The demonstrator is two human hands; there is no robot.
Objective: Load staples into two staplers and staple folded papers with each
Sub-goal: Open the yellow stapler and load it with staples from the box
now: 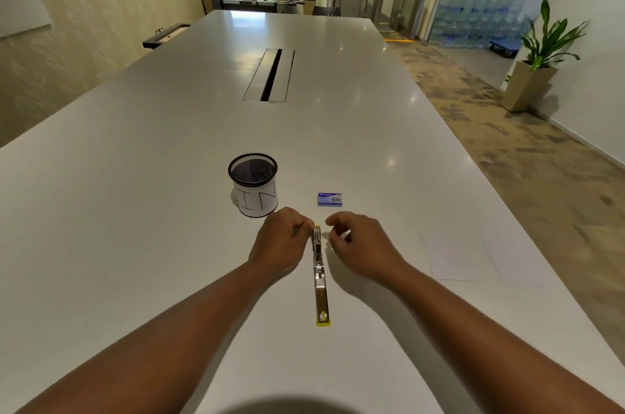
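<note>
Opened stapler (319,275) lying lengthwise toward body; left hand (282,241) fingers gripping far end, right hand (360,241) beside, loosely curled, empty.

Opened stapler (319,275) between both hands

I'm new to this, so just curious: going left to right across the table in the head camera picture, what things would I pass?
Mesh cup → left hand → opened stapler → right hand → paper sheets.
</note>
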